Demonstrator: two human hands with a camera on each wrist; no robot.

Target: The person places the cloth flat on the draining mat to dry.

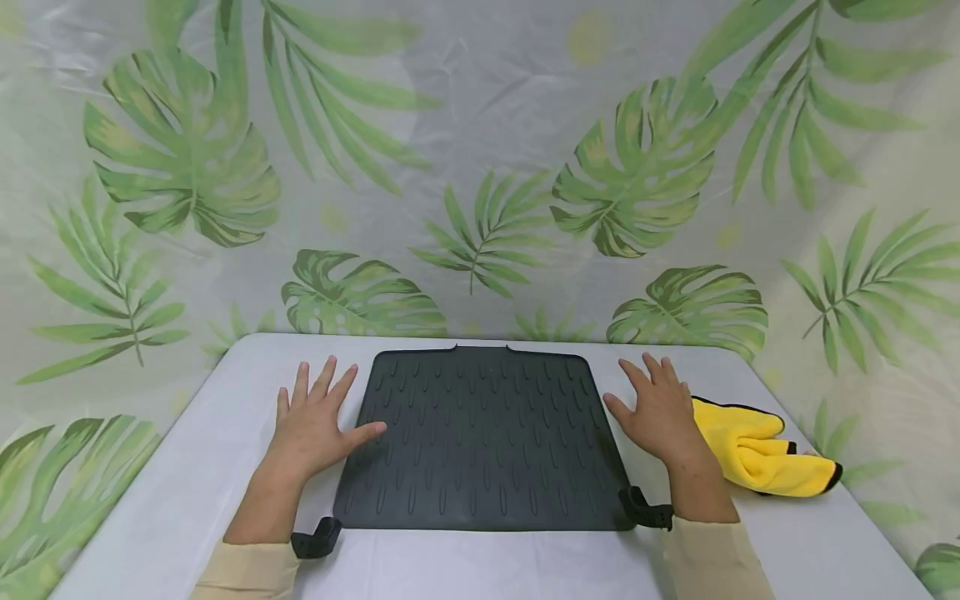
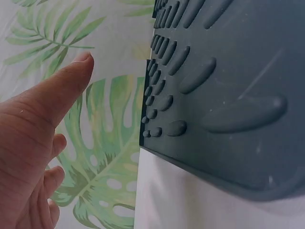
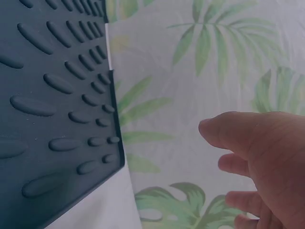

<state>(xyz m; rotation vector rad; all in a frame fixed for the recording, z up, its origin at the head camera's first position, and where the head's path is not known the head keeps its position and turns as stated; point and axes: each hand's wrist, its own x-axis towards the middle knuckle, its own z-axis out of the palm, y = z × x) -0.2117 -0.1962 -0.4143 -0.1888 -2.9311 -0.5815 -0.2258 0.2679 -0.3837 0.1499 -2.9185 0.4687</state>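
Observation:
A dark grey ridged mat (image 1: 483, 442) with raised oval bumps and a thin rim lies flat on the white table. My left hand (image 1: 309, 425) is at its left side, fingers spread, the thumb reaching over the mat's left edge in the head view. In the left wrist view that thumb (image 2: 71, 88) points toward the mat (image 2: 228, 152) with a gap between. On the mat's right side is my right hand (image 1: 660, 412), its fingers extended and holding nothing. The right wrist view shows this hand (image 3: 267, 162) apart from the mat (image 3: 57, 109).
A yellow cloth (image 1: 757, 446) with black edging lies crumpled right of my right hand, near the table's right edge. Behind the white table (image 1: 420, 562) hangs a leaf-patterned curtain (image 1: 495, 125). Black wrist mounts (image 1: 317, 537) sit by both sleeves.

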